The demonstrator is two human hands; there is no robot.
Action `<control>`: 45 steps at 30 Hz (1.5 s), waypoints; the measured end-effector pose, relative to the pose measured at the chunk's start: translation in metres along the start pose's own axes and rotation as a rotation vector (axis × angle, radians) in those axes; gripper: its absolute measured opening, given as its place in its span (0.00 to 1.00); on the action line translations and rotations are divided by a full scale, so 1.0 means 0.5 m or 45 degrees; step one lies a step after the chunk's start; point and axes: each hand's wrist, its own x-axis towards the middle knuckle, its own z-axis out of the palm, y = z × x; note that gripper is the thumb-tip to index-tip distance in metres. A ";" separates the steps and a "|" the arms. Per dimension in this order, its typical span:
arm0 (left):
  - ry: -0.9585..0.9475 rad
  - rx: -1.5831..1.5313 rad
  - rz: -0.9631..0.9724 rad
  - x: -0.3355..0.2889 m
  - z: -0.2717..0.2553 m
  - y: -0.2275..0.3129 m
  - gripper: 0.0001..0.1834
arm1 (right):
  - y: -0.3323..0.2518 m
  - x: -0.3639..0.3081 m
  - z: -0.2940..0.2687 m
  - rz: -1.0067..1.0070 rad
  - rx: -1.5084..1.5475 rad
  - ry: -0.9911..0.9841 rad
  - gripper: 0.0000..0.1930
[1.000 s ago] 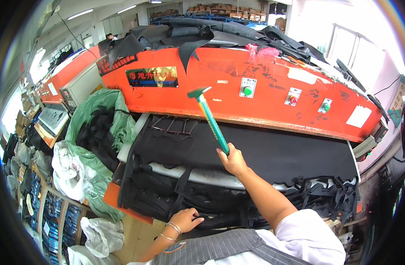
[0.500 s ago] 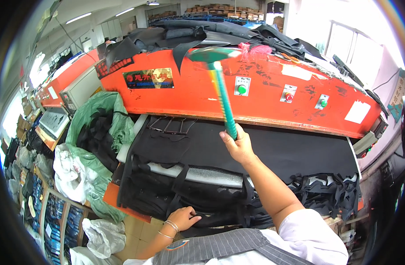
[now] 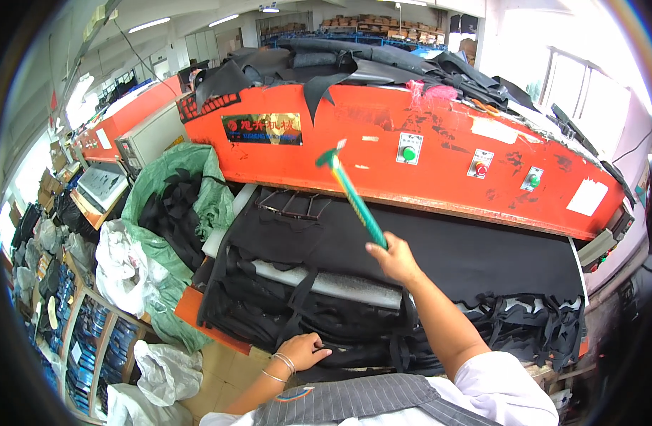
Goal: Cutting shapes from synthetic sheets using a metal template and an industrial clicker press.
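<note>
My right hand (image 3: 395,257) is closed around the lower end of the green and yellow handle of a hammer (image 3: 358,202). The hammer is raised, its green head up and to the left, in front of the red machine beam. Beneath it lies a wide black sheet (image 3: 468,248) on the machine bed. Low at the near edge, my left hand (image 3: 305,351) rests against cut black strips (image 3: 269,312), fingers curled; what they hold, if anything, is hidden. A thin metal frame (image 3: 292,206) lies at the sheet's far left, under the beam.
The red machine beam (image 3: 354,163) spans the far side, with buttons on its front and black material (image 3: 319,64) piled on top. To the left stand a green sack (image 3: 223,170) of black scraps and white bags (image 3: 120,270). A pale bar (image 3: 340,284) shows among the strips.
The hammer has come down, its head tilting further left, and my right hand has lowered slightly. My left hand stays at the near edge. The whole view has shifted a little.
</note>
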 end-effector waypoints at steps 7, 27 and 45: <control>0.125 0.018 0.133 0.022 0.013 -0.018 0.21 | 0.040 0.030 0.071 0.367 -0.477 -0.307 0.18; 0.154 0.052 0.215 0.043 -0.011 -0.020 0.21 | 0.027 0.059 0.041 0.393 -0.295 -0.326 0.19; 0.064 -0.040 0.136 0.038 -0.053 0.050 0.21 | 0.006 0.123 -0.766 -0.786 -1.226 1.494 0.08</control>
